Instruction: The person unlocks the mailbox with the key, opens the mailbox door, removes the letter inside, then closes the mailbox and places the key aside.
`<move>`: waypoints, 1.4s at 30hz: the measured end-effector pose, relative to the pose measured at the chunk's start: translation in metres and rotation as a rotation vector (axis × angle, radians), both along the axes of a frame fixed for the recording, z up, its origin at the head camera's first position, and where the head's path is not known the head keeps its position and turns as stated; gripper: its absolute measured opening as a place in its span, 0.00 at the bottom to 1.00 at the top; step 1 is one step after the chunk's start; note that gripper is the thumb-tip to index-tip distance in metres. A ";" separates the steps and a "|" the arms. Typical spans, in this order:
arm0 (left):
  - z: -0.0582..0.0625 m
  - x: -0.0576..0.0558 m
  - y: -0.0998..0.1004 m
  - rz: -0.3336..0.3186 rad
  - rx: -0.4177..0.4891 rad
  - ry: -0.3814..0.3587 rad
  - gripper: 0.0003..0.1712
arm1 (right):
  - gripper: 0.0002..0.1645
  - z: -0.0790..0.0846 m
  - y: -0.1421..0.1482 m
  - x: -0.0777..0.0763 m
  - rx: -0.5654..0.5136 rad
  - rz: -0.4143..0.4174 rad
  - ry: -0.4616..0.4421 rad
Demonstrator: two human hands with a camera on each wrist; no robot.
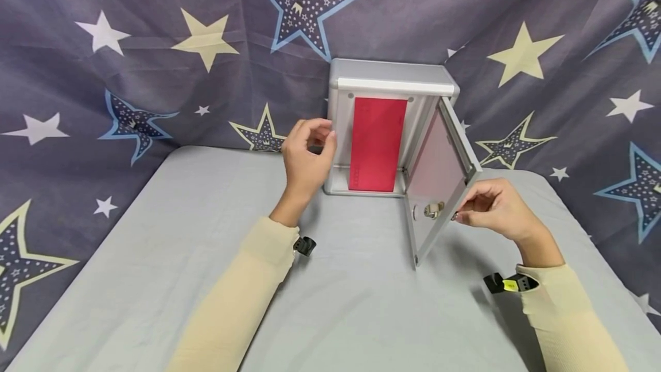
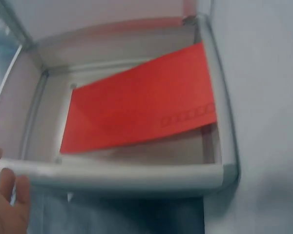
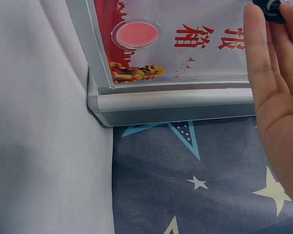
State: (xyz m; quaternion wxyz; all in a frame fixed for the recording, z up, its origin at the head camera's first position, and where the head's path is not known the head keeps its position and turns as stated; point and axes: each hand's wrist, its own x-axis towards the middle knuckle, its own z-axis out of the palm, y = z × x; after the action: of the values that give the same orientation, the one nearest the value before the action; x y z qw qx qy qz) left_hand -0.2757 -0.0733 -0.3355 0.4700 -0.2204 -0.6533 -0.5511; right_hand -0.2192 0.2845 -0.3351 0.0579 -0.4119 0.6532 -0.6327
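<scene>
Left hand (image 1: 307,158): fingers (image 1: 312,125) loosely curved, parted, holding nothing.
Right hand (image 1: 498,213): pinches black knob (image 3: 272,11).
Door (image 1: 438,168): red characters (image 3: 194,36), right wrist view only.

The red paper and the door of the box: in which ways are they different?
Colour: the red paper is red, whereas the door has a pale inner face. Place: the paper is inside the box; the door stands swung open. Fittings: the door carries a lock; the paper has none. Both look rectangular.

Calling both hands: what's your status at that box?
Right hand pinching small black piece at open door. Left hand beside box, holding nothing. Red paper inside, unobstructed.
</scene>
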 end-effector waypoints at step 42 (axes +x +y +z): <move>-0.030 -0.001 0.080 0.169 -0.452 -0.724 0.37 | 0.19 -0.003 -0.006 -0.002 -0.005 0.031 -0.030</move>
State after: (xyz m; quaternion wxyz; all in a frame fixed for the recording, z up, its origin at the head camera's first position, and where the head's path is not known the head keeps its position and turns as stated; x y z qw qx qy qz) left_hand -0.2765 0.0065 -0.3651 0.1941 -0.0560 -0.8961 -0.3953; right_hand -0.2213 0.2788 -0.3377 0.0763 -0.4128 0.6442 -0.6394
